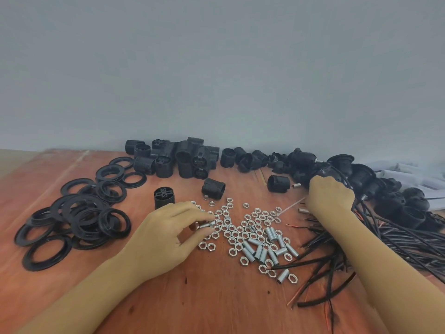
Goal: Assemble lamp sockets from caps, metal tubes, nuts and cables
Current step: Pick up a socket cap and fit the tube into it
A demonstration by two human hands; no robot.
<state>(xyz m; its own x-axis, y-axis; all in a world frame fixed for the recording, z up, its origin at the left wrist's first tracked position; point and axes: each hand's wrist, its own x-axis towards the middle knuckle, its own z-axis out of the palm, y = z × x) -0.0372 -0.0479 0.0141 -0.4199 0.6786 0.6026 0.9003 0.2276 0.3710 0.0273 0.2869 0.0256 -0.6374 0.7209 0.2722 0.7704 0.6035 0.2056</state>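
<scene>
My left hand point(166, 235) pinches a short threaded metal tube point(206, 224) between thumb and fingertips, just over the left edge of a scatter of silver nuts point(237, 229). Loose metal tubes point(267, 247) lie among the nuts in front. My right hand point(331, 195) reaches to the back right and grips a black socket cap with its cable point(323, 173) at the pile of assembled sockets point(375, 189); its fingers are hidden behind the knuckles. Black cables point(390, 239) with red and black wire ends fan out under my right forearm.
Black ring collars point(79, 213) lie heaped at the left of the brown table point(204, 297). Black threaded socket bodies point(178, 157) stand in a group at the back against the grey wall, with a few loose ones nearer. White papers point(416, 174) sit at the far right.
</scene>
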